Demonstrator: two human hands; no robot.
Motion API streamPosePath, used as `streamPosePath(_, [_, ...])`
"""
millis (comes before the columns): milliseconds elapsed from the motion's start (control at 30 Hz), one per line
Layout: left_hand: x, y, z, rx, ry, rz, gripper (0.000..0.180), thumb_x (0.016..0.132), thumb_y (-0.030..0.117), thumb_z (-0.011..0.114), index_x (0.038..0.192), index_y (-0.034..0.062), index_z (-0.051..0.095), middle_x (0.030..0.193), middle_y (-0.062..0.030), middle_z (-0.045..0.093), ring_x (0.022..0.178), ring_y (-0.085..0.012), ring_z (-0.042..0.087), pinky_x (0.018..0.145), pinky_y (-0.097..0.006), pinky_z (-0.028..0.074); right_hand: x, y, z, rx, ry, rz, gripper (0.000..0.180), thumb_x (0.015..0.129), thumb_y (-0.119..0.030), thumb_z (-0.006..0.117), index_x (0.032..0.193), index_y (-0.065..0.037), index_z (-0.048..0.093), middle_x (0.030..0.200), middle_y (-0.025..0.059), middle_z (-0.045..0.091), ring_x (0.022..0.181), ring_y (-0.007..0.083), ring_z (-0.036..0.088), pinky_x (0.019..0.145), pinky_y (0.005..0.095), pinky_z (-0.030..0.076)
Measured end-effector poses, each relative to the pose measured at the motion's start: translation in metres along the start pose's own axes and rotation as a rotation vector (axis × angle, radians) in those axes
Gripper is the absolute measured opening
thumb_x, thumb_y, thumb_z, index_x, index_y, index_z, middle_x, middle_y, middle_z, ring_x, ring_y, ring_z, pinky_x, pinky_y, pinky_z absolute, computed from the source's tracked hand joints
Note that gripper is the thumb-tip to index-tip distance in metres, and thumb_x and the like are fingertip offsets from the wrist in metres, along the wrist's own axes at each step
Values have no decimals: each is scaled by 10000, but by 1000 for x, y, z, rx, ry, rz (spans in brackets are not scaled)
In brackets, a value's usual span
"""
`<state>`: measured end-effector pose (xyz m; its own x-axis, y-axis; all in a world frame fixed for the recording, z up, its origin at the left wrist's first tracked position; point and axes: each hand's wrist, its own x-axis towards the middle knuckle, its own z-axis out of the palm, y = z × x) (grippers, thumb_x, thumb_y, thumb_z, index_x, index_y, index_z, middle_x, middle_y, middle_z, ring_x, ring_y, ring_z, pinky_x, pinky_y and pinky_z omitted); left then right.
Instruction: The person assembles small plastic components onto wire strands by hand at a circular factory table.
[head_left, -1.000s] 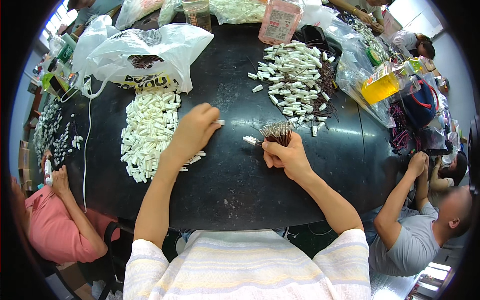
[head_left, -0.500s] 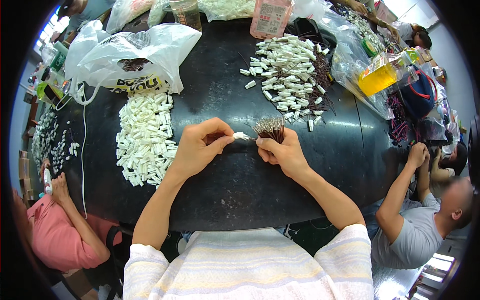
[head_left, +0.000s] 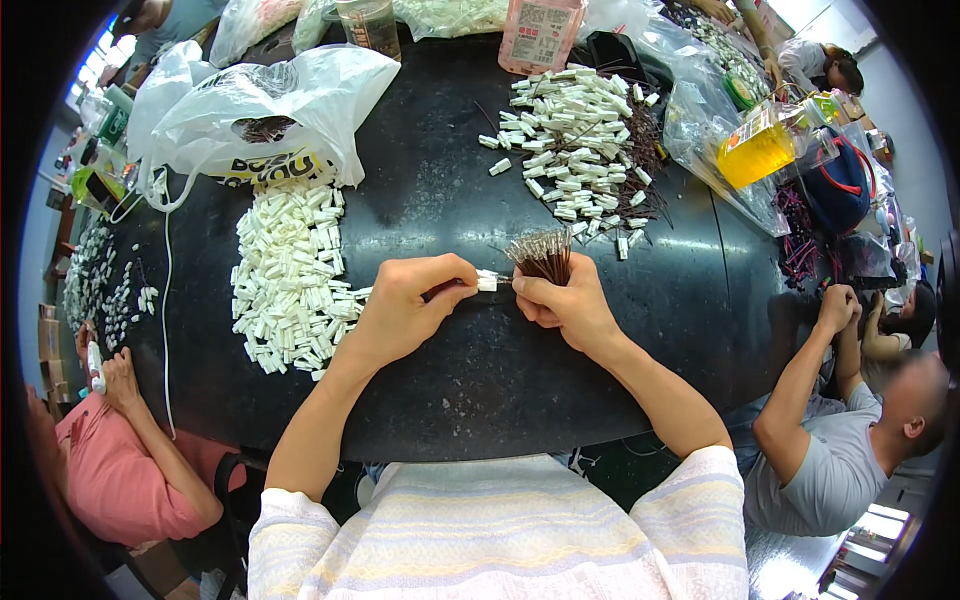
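Observation:
Between thumb and fingers my left hand [head_left: 415, 305] pinches a small white connector housing [head_left: 487, 281], its free end toward my right hand. My right hand [head_left: 568, 302] is closed around a bundle of short brown wires [head_left: 543, 258], whose silvery metal tips fan out at the top. The housing meets a wire end at my right thumb and fingertips; how far the wire goes in is too small to tell. Left of my left hand spreads a pile of loose white housings [head_left: 290, 280]. Beyond my right hand lies a heap of white housings with brown wires [head_left: 580, 150].
A white plastic bag [head_left: 270, 110] stands behind the left pile. Further back are a pink package [head_left: 540, 35] and a clear cup [head_left: 370, 25]. A bottle of yellow liquid [head_left: 755, 155] and a dark blue bag [head_left: 838, 190] sit at right. People sit on both sides.
My left hand has moved slightly right, bringing the white housing up against the wire end at my right fingertips. My right hand has stayed nearly still.

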<state>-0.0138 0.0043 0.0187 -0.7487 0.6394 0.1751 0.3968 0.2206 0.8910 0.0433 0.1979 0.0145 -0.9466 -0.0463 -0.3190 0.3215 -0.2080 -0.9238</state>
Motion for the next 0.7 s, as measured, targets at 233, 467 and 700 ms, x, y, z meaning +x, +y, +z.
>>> streamPosePath(233, [-4,2,17,-38,77,12,70,759,-37,596,826,-15,600,648,-48,583,520,-76,529,489,-209,422,-2,7,2,-25,-11,-40,45,790,-39,580,776,-24,540,557,19,503,435,43,386,382,193,238])
streamPosePath(467, [-3,0,17,-28,96,122,59,765,-29,584,816,-4,597,646,-66,580,515,-99,552,484,-229,429,-2,6,-2,-30,-59,-47,69,803,-21,585,854,3,545,568,41,518,422,33,373,366,179,212])
streamPosePath(700, [-5,-2,14,-3,100,96,70,758,-18,604,827,-9,597,666,-63,596,525,-103,561,496,-223,444,1,8,0,68,-55,-44,53,792,-35,593,807,-1,554,569,45,533,418,43,382,366,189,234])
